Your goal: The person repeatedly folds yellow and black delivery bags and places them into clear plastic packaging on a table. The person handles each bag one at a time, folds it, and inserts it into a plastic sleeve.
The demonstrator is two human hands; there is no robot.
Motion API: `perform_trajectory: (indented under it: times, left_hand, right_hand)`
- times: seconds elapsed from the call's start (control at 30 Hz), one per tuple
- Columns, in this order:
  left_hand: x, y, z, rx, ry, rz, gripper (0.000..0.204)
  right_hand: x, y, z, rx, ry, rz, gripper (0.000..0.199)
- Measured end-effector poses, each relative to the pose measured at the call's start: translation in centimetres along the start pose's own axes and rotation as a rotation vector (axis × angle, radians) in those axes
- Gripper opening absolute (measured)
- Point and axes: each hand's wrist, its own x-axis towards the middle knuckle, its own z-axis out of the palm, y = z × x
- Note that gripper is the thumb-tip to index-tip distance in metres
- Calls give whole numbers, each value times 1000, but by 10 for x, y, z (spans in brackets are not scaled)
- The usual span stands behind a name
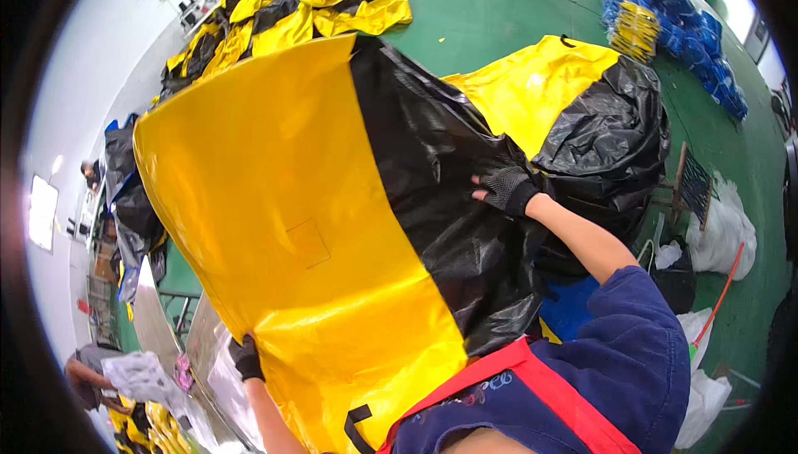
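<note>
A large yellow and black plastic-coated fabric sheet (274, 171) spreads out in front of me, with a square stitched outline on its yellow part. At its lower left edge my left hand (247, 358), in a dark fingerless glove, is closed on the yellow border; most of its fingers are hidden. My right hand (505, 187), in a matching mesh glove, lies open on the wrinkled black part, fingers pointing left. A black strap loop (357, 429) shows on the yellow fabric close to my body.
Another yellow and black cover (540, 93) bulges at the right. Heaped similar fabric (307, 9) lies at the far left. Blue bundles (665, 22) are stacked at the far right, with a white sack (723, 230) nearer. A person's hand (104, 379) holds whitish material at the lower left.
</note>
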Motion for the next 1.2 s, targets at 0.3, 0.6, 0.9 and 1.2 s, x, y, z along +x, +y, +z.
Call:
perform_trajectory:
  times: [0.3, 0.6, 0.9, 1.2]
  left_hand:
    - [-52, 83, 60, 718, 160, 73, 71]
    - [4, 344, 315, 18, -564, 950, 53]
    - [-8, 367, 353, -54, -455, 1014, 60]
    - [-12, 357, 359, 126, -479, 912, 66]
  right_hand:
    - [92, 15, -20, 302, -615, 750, 63]
    - [62, 23, -8, 129, -639, 625, 49]
    - [43, 56, -4, 7, -389, 260, 35]
    - [78, -5, -108, -120, -199, -214, 49]
